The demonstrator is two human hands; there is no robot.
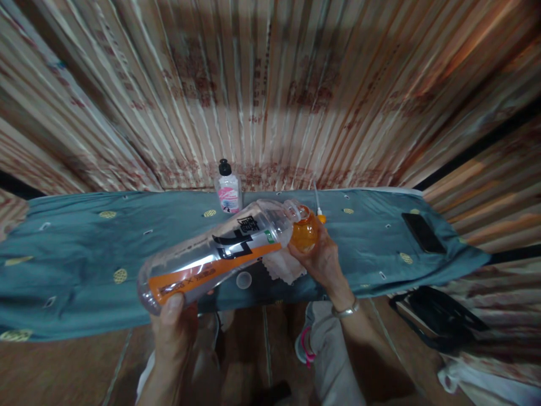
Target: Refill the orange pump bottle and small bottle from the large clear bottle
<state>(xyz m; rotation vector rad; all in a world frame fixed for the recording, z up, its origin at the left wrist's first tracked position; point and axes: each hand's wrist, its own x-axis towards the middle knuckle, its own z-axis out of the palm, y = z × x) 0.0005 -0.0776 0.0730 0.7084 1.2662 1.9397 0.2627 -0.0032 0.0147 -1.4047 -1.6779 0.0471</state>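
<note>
A large clear plastic bottle [203,256] with an orange band and black lettering lies tilted across the middle. My left hand [173,321] is closed on its lower end, thumb on top. At the bottle's upper right end, its mouth is at the opening of a small orange see-through bottle [305,234]; I cannot tell whether they touch. My right hand [323,259] is wrapped round the small bottle. Below the large bottle lie a round whitish cap [244,280] and a crumpled white tissue [285,268]. Whether liquid passes between the bottles cannot be made out.
On the narrow table with a teal cloth [76,248] stand a clear bottle with black cap and pink label [229,192] and a thin white stick with an orange end [319,211]. A black phone [422,233] lies right. A black bag [439,318] sits below.
</note>
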